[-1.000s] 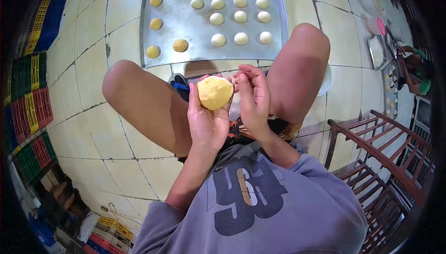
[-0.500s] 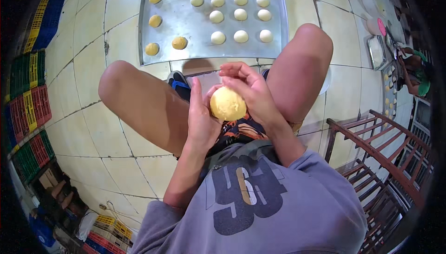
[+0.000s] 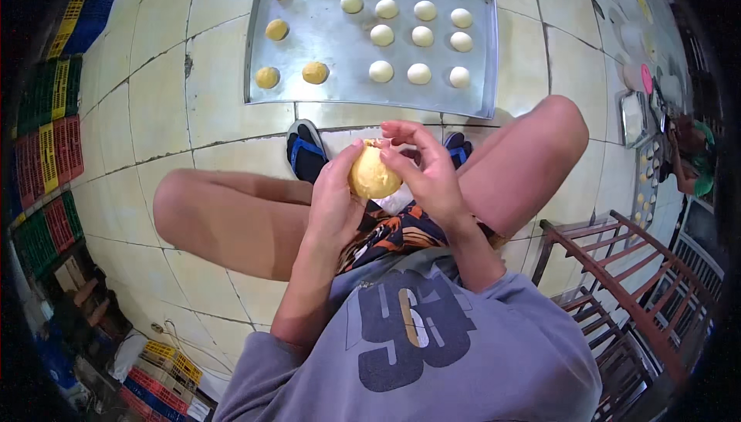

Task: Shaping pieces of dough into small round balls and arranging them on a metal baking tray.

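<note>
A smooth yellow dough ball (image 3: 375,173) sits between my two hands, above my lap. My left hand (image 3: 333,194) cups its left side, with the thumb up along it. My right hand (image 3: 424,169) has its thumb and fingers at the ball's upper right edge, where the dough looks uneven and a darker spot shows. Beyond my feet, a metal tray (image 3: 340,36) lies on the floor. Several pale dough balls (image 3: 381,71) stand in rows on its right side. Several yellow-brown dough balls (image 3: 315,73) sit toward its left.
Stacked plastic crates (image 3: 48,152) line the left side. At the right stands a brown metal rack (image 3: 625,267). Another person (image 3: 691,155) is at the far right, beside a second tray (image 3: 647,179) of dough balls. My feet in blue-strapped sandals (image 3: 306,148) rest before the tray.
The right thumb and fingers have moved onto the dough ball's upper edge, and an uneven top now shows. My knees have spread and come lower in the view; the tray appears shifted right.
</note>
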Demonstrator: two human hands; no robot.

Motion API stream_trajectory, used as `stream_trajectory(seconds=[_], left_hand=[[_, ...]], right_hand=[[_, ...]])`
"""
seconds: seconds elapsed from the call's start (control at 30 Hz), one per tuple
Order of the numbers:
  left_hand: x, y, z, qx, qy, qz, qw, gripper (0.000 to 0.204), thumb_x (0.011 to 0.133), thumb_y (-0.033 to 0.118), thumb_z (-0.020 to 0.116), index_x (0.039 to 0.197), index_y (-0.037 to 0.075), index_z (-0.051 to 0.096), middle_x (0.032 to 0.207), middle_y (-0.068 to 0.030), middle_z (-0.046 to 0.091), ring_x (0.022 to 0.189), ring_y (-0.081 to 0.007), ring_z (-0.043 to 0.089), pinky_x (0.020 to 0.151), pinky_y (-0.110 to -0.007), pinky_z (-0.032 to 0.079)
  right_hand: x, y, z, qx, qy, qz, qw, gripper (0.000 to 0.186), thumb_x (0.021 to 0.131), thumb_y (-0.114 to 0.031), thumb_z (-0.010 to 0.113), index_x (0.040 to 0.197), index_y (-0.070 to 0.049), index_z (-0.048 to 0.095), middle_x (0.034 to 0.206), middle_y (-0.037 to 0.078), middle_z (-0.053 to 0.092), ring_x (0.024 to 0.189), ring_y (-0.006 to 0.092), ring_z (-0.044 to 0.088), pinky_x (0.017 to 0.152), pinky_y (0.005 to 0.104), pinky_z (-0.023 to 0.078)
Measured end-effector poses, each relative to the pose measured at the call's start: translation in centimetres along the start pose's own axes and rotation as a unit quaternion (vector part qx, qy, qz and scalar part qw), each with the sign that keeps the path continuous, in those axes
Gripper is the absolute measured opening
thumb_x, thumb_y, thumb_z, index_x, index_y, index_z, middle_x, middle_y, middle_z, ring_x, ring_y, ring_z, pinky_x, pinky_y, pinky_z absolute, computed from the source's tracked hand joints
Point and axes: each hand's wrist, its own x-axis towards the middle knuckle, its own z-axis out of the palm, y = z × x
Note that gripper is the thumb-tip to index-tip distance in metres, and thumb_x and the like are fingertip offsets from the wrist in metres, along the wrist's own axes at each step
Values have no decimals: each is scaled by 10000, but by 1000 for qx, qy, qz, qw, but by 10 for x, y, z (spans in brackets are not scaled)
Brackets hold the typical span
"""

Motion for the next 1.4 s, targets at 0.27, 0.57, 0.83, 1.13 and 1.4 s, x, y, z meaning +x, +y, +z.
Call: stream_trajectory(seconds=[0.27, 0.57, 0.83, 1.13, 1.4], left_hand=[[27, 8, 4, -78, 17, 101, 992, 301, 1010, 219, 440, 1212, 17, 534, 1075, -154, 621, 961, -229, 634, 841, -329, 532], [141, 30, -36, 53, 60, 156, 984, 305, 1012, 225, 441, 1264, 68, 510, 1098, -139, 599, 957, -186, 587, 824, -299, 489], [269, 75, -71, 208, 156, 183, 948, 306, 1004, 232, 454, 1249, 73, 545, 1107, -114, 615, 980, -177, 588, 810, -275, 471], [321, 56, -103, 414, 267, 258, 831, 286, 970, 159, 465, 1200, 33, 578, 1043, -84, 656, 843, -169, 589, 785, -289, 488], [306, 70, -101, 372, 284, 287, 836, 223, 913, 186, 597, 1016, -9, 627, 925, -96, 659, 804, -177, 595, 772, -293, 490]], right_hand=[[15, 30, -1, -14, 51, 60, 997, 295, 975, -54, 455, 1249, -23, 558, 1173, 91, 604, 976, 121, 556, 859, 239, 445], [121, 52, 29, 64, 16, 108, 992, 326, 945, 6, 427, 1248, 15, 548, 1183, 116, 603, 1025, 161, 581, 872, 271, 497], [269, 127, 25, 42, 7, 136, 990, 365, 928, 20, 419, 1273, 23, 536, 1197, 124, 595, 1028, 182, 588, 880, 277, 499], [314, 161, 12, -139, 87, 95, 982, 373, 925, 15, 436, 1282, 1, 541, 1205, 127, 585, 1010, 187, 591, 875, 284, 494], [272, 146, -10, -157, 117, -11, 981, 332, 936, -26, 500, 1265, -19, 547, 1154, 97, 603, 942, 150, 584, 797, 263, 491]])
